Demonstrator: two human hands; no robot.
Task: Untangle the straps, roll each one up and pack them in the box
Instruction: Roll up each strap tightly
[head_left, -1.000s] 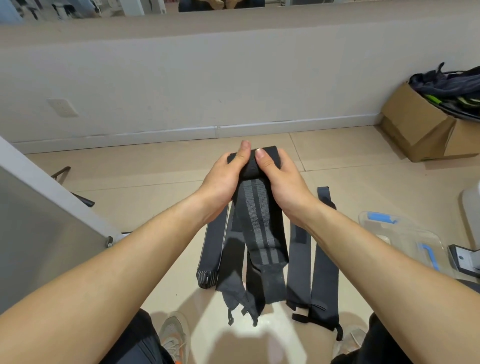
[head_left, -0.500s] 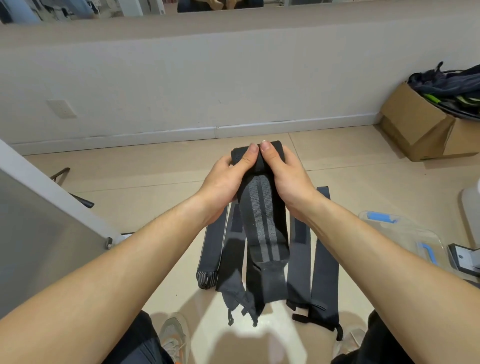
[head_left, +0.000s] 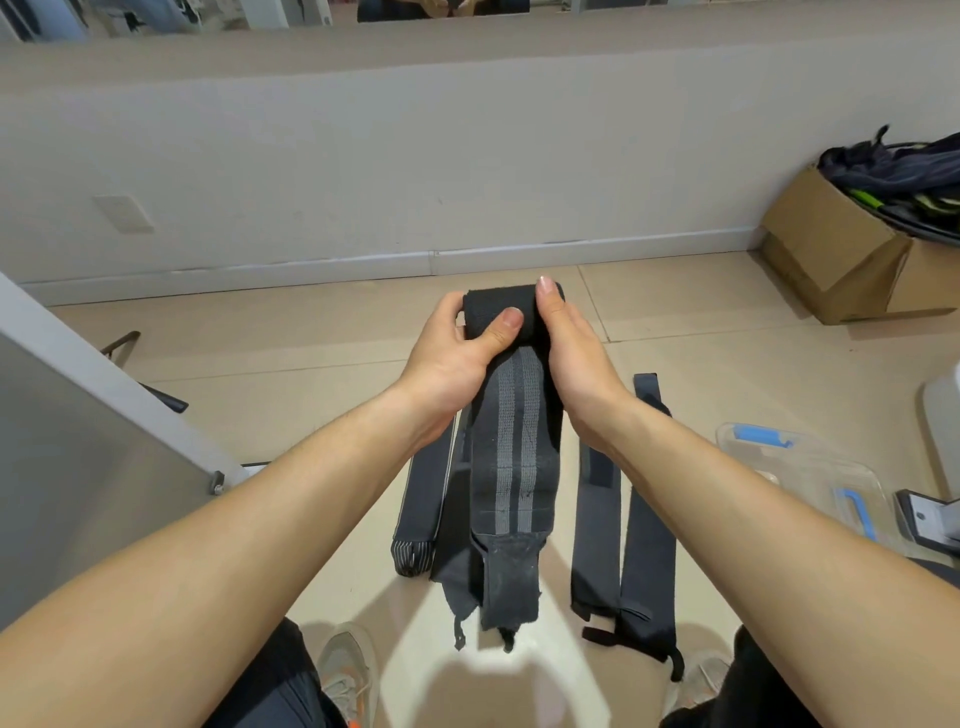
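Head view: beige tile floor (head_left: 311, 338) under straps (head_left: 647, 519), pale wall (head_left: 363, 156)

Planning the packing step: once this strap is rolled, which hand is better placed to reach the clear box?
Right, probably. The clear box lies on the floor nearer the right hand; the left hand would have to cross over. Both grip the strap.
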